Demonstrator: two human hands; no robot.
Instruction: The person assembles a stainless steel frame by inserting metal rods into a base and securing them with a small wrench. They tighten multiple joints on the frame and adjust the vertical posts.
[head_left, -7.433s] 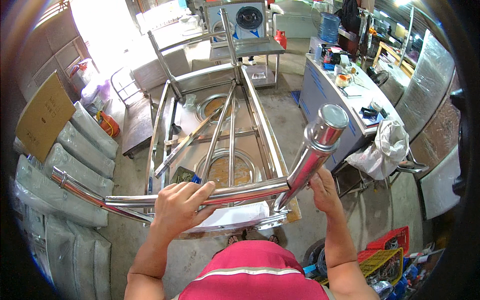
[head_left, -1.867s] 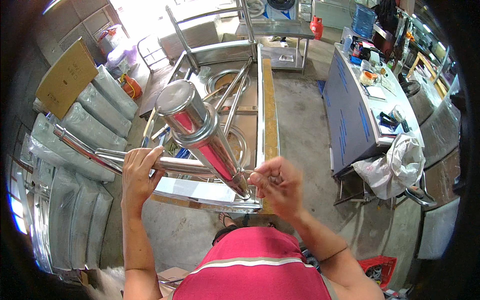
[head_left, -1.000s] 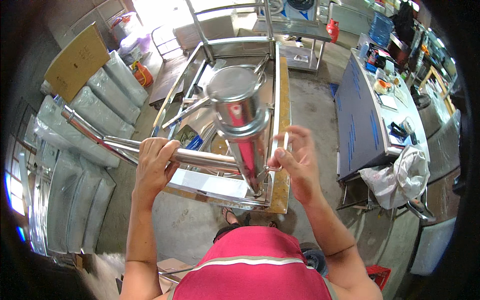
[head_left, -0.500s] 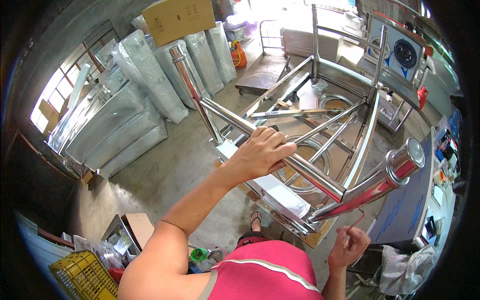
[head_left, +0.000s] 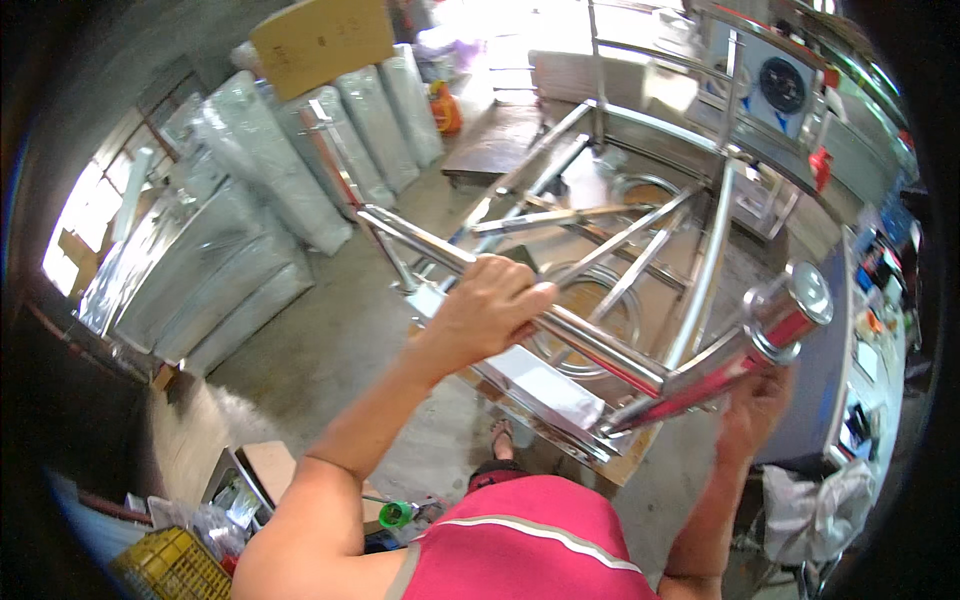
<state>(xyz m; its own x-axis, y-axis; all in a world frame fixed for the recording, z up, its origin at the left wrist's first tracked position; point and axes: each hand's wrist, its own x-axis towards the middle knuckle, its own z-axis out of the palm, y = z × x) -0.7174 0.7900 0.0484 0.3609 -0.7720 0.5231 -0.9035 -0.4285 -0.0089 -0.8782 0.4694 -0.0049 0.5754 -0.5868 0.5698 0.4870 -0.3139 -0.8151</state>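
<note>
Two hands on the job at the near end, and the left hand point(head_left: 490, 305) has the firm hold: fingers curled over the polished crossbar point(head_left: 605, 345), thumb round the near side. Over on the right, the right hand point(head_left: 752, 405) is up beside the thick, collared near right leg point(head_left: 695, 388); it's blurred and partly hidden, so I can't tell whether those fingers grip anything or even touch the metal.

Now, where do we stand? The crossbar spans the near end of the steel frame point(head_left: 710, 255), reaching from the near left leg point(head_left: 338, 165) across to the right one. Placed, I'd say, but whether either joint is fixed, this view can't settle. Up at the far end, two legs point(head_left: 733, 90) stand with a rail point(head_left: 660, 55) between them, so that side looks further along.

Inside the frame, a flat bar point(head_left: 545, 217) and two slanting tubes point(head_left: 640, 232) lie across the ringed panel, apparently loose. By my reading, the near right corner is the unfinished spot.
</note>
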